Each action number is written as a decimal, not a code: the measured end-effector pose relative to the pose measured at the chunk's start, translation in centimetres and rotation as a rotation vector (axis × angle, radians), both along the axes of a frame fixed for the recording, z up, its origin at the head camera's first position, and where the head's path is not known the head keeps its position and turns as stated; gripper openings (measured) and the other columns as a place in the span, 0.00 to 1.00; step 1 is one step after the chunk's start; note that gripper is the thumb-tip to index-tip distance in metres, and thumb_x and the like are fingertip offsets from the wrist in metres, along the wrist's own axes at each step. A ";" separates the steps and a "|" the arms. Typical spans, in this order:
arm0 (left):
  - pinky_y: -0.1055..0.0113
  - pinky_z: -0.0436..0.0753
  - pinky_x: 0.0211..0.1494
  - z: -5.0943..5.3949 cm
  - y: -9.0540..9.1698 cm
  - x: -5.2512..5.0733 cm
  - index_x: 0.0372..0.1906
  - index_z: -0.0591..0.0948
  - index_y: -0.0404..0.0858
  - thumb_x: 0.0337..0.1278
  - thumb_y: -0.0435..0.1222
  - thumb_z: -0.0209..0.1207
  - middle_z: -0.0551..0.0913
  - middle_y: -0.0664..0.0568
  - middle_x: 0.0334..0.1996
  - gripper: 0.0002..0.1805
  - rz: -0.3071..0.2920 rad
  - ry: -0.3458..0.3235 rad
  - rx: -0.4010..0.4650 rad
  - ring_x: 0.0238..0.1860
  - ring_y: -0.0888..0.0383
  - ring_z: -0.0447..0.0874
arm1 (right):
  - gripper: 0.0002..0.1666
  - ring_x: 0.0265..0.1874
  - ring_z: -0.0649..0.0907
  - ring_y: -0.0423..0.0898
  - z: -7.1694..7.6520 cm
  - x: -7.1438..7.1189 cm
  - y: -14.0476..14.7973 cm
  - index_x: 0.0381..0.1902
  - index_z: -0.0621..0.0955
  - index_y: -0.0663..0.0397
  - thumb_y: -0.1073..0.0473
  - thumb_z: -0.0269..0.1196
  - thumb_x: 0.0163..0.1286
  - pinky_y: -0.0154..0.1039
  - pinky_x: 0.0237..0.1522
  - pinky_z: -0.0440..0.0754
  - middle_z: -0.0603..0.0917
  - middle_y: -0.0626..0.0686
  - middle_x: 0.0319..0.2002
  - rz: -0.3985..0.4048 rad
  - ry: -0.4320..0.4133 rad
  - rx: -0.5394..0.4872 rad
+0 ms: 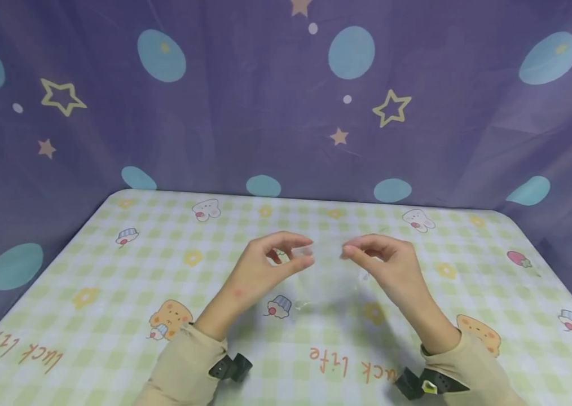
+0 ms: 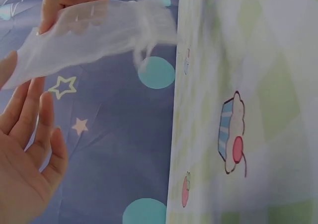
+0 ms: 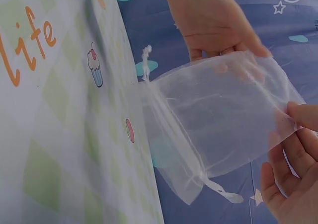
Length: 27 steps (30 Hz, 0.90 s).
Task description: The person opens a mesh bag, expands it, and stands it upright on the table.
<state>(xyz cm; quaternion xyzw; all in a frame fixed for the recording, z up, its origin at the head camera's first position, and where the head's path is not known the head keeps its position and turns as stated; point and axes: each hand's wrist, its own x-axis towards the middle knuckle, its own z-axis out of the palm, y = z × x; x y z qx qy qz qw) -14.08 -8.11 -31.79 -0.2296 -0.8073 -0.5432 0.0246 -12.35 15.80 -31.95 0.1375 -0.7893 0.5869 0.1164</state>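
Note:
A sheer white drawstring pouch (image 1: pixel 329 282) hangs between my two hands above the table. In the right wrist view the mesh pouch (image 3: pixel 223 114) is spread flat, its gathered drawstring end pointing down toward the cloth and a short white cord loop (image 3: pixel 223 191) at each side. My left hand (image 1: pixel 265 265) pinches one upper corner between thumb and fingers. On the opposite corner, my right hand (image 1: pixel 390 265) pinches the edge the same way. In the left wrist view the pouch (image 2: pixel 99 33) looks thin and see-through, with nothing visible inside.
A green and white checked tablecloth (image 1: pixel 113 316) printed with cakes, flowers and letters covers the table. Behind it rises a purple curtain (image 1: pixel 265 113) with stars and teal ovals. Dark straps (image 1: pixel 230 367) circle the sleeve cuffs.

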 end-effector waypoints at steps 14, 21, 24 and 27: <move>0.58 0.76 0.49 0.8 0.2 0.7 0.50 0.87 0.51 0.68 0.54 0.57 0.85 0.68 0.47 0.17 0.002 -0.054 -0.087 0.45 0.66 0.81 | 0.04 0.37 0.84 0.42 0.0 0.2 -0.5 0.37 0.89 0.49 0.58 0.70 0.65 0.34 0.41 0.78 0.89 0.42 0.36 0.036 0.012 0.124; 0.60 0.79 0.44 1.3 0.2 1.1 0.46 0.88 0.53 0.63 0.53 0.62 0.85 0.67 0.42 0.14 -0.013 -0.048 -0.177 0.42 0.64 0.79 | 0.05 0.36 0.83 0.44 -0.3 0.2 -0.8 0.38 0.89 0.48 0.62 0.69 0.65 0.36 0.38 0.78 0.88 0.43 0.36 0.123 0.064 0.102; 0.61 0.79 0.44 1.4 0.3 1.1 0.44 0.88 0.52 0.62 0.52 0.64 0.85 0.66 0.39 0.12 -0.019 -0.041 -0.189 0.42 0.64 0.78 | 0.07 0.35 0.83 0.44 -0.3 0.2 -0.8 0.40 0.89 0.51 0.64 0.69 0.65 0.35 0.37 0.78 0.88 0.44 0.36 0.141 0.088 0.098; 0.61 0.78 0.44 1.4 0.4 1.0 0.43 0.89 0.51 0.61 0.50 0.65 0.86 0.66 0.37 0.11 -0.026 -0.051 -0.183 0.41 0.63 0.78 | 0.07 0.35 0.83 0.43 -0.3 0.2 -0.6 0.41 0.89 0.54 0.65 0.68 0.66 0.35 0.38 0.78 0.88 0.44 0.37 0.138 0.092 0.111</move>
